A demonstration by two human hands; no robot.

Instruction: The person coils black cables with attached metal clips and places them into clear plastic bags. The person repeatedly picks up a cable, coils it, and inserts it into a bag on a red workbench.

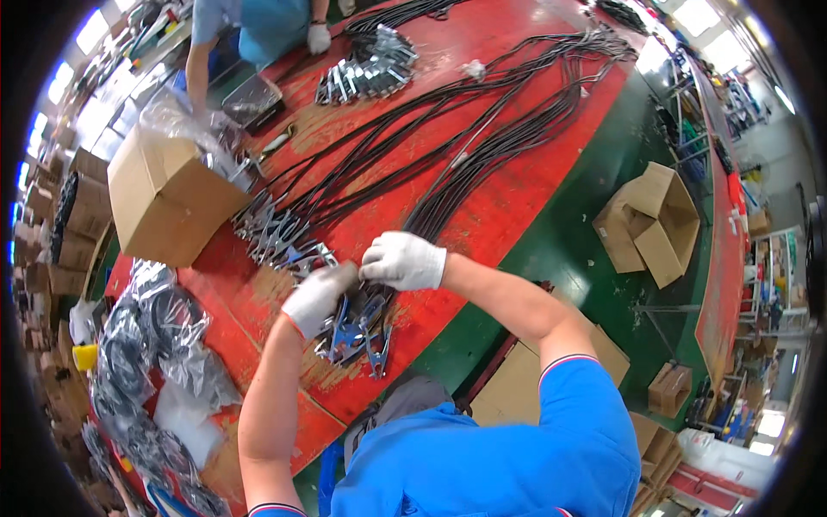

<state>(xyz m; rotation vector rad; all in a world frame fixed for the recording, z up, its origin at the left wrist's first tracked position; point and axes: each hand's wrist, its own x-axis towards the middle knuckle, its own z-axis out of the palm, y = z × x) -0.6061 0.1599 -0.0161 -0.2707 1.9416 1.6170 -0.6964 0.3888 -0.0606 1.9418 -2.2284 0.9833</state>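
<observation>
**Gloved hands bunching clamp-ended cables on a red bench**

Both hands meet at the centre of the view over a cluster of metal clamps [353,323] with blue grips, lying at the near edge of the red worktable [482,215]. The left hand [317,297], in a white knit glove, is closed around the clamps' upper ends; the right hand [403,260], gloved likewise, pinches the black cables [448,164] just where they join them. Those thin, glossy cables fan away toward 1 o'clock. Judging by the layout, a good share is done: bagged coils [146,345] pile at 8 o'clock. Much is left, with loose clamps [366,65] heaped at 12 o'clock beside a co-worker's gloved hand [320,38]. A cardboard box [168,198] sits open at 10 o'clock
</observation>
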